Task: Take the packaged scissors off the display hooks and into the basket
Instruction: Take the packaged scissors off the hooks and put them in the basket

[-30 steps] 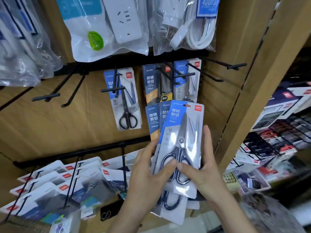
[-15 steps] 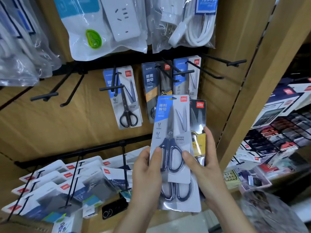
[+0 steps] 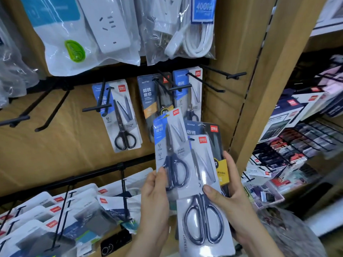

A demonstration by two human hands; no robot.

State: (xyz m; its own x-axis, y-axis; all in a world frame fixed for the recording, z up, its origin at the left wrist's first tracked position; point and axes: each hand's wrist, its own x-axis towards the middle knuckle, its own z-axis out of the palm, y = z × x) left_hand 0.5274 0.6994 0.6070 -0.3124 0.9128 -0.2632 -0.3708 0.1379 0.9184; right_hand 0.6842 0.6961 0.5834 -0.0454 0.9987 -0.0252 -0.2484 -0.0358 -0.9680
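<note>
My left hand (image 3: 155, 193) holds a small packaged scissors (image 3: 171, 145) by its lower edge, thumb on the front. My right hand (image 3: 227, 197) grips a large packaged scissors (image 3: 204, 219) with a dark and yellow pack (image 3: 216, 145) stacked behind it. More packaged scissors hang on black hooks on the wooden panel: one at the left (image 3: 118, 117), a dark pack (image 3: 154, 97) and a blue pack (image 3: 191, 93) beside it. No basket is in view.
Bagged power strips (image 3: 92, 30) and white cables (image 3: 194, 30) hang above. Bare black hooks (image 3: 222, 73) jut out at right and left. Boxed goods on hooks (image 3: 55, 216) fill the lower left. Shelves of calculators (image 3: 289, 138) stand at right.
The packs in my hands have fanned apart. The small pack stays in my left hand while the large pack has slid down and right in my right hand.
</note>
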